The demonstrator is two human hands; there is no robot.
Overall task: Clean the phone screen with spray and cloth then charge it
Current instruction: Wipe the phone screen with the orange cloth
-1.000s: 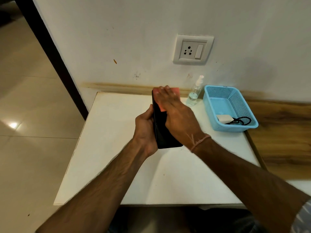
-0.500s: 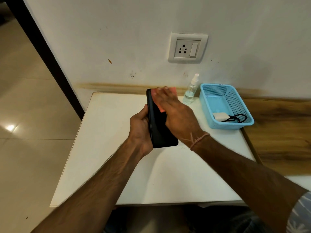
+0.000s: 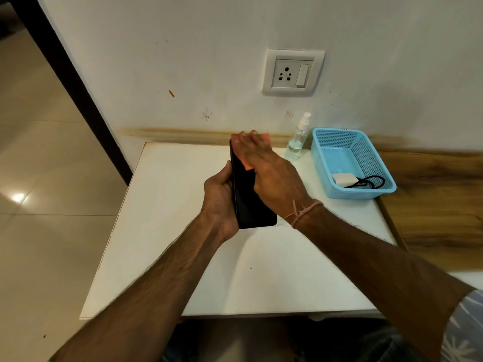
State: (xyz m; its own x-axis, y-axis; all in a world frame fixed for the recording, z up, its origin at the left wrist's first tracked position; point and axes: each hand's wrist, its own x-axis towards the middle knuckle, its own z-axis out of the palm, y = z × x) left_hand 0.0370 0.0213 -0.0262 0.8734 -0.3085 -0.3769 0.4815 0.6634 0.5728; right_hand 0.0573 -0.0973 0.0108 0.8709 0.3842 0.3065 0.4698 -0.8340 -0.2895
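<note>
My left hand [image 3: 220, 202] grips a black phone [image 3: 248, 202] by its left edge, held up above the white table [image 3: 261, 278]. My right hand [image 3: 271, 176] lies flat over the upper screen, pressing a pink cloth [image 3: 245, 163] against it; only the cloth's edges show around the fingers. A small clear spray bottle [image 3: 296, 142] stands by the wall, just right of the hands. A white charger [image 3: 343, 178] with a black cable [image 3: 366, 182] lies in the light blue basket [image 3: 324, 158]. A wall socket [image 3: 292, 72] with a switch sits above.
The table meets the wall at the back, with a wooden surface [image 3: 439, 199] to its right. Tiled floor [image 3: 39, 192] and a dark door frame [image 3: 70, 84] lie to the left. My lap shows under the table's front edge.
My right hand and the cloth have stayed on the upper part of the phone screen with small shifts. The camera view has drifted slightly.
</note>
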